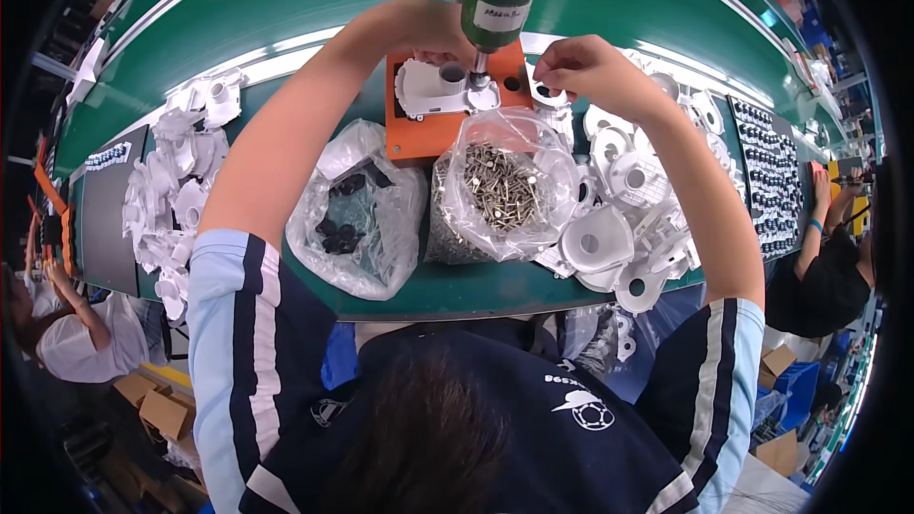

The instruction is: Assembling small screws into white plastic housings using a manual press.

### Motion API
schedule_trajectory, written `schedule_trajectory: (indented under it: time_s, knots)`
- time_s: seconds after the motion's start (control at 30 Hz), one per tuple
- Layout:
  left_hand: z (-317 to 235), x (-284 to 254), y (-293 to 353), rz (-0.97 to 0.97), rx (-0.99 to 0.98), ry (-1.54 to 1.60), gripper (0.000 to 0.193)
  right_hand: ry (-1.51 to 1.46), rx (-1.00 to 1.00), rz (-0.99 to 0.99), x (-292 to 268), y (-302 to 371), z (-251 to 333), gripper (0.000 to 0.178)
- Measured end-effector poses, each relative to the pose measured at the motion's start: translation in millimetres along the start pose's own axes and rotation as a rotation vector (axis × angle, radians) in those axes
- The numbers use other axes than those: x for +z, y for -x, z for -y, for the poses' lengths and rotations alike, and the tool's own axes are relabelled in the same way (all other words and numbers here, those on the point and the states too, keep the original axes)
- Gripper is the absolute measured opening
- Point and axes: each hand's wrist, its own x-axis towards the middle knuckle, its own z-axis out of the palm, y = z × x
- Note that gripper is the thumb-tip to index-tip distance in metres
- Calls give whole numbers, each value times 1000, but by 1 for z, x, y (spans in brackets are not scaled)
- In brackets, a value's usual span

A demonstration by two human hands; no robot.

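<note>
A white plastic housing part [416,88] lies on an orange fixture block [409,139], under the steel spindle of a green press [495,0]. My left hand [440,36] reaches to the far edge of this part; its fingers are mostly hidden behind my wrist and the press head. To the right of the spindle, my right hand [583,72] is curled with thumb and fingertips close together. Whatever it pinches is too small to make out. Just below it sits another white part [550,100] with a dark round hole.
Nearer me are a clear bag of metal pins or screws [503,188] and a clear bag with black parts [341,236]. White plastic parts are piled at left [167,190] and right [628,181]. A rack of small black parts [769,176] stands far right. People work at both sides.
</note>
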Motion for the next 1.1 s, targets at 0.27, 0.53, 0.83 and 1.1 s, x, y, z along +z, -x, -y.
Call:
schedule_trajectory:
  time_s: [0.27, 0.53, 0.83, 1.1]
  knots:
    - [5, 1, -7, 70, -27, -22, 13, -34, -33, 88, 12, -12, 12, 14]
    - [21, 39, 39, -689, 132, 26, 16, -525, -35, 62, 27, -42, -5, 11]
    - [55, 93, 77, -740, 570, -393, 20, -443, 98, 170, 29, -52, 7, 20]
    - [52, 97, 74, -785, 591, -421, 20, -468, 106, 218, 26, -52, 9, 12]
